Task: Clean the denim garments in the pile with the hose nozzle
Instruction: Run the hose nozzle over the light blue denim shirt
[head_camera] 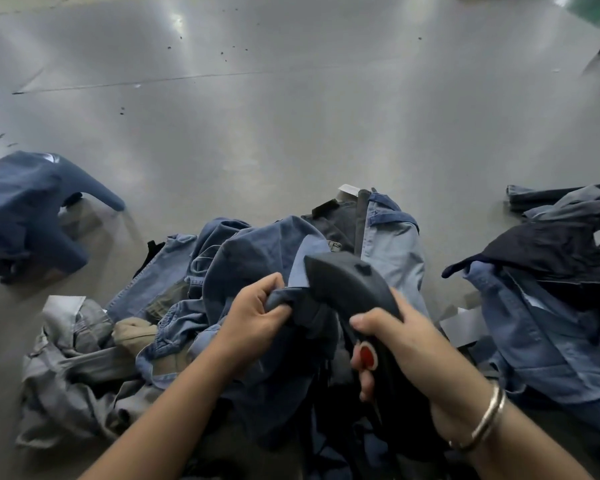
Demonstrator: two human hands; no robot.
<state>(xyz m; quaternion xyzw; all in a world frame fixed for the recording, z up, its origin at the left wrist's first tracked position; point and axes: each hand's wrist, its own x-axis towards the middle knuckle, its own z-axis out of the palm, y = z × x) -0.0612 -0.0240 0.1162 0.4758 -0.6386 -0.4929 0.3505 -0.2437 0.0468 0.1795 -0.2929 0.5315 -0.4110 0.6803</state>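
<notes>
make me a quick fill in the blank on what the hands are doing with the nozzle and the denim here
1. The right hand grips the dark ____ by its handle.
2. The left hand bunches a fold of blue ____ fabric beside the nozzle head.
3. The button on the nozzle handle, by the right thumb, is ____ in colour.
4. A metal ____ circles the right wrist.

Missing words: nozzle; denim; red; bangle

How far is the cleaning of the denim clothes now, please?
Possibly done: a dark blue garment lies apart on the left, and a separate heap lies on the right, though whether either is cleaned cannot be told. In hand: the left hand grips a blue denim piece while the right hand holds the nozzle against it. Left: the middle pile.
</notes>
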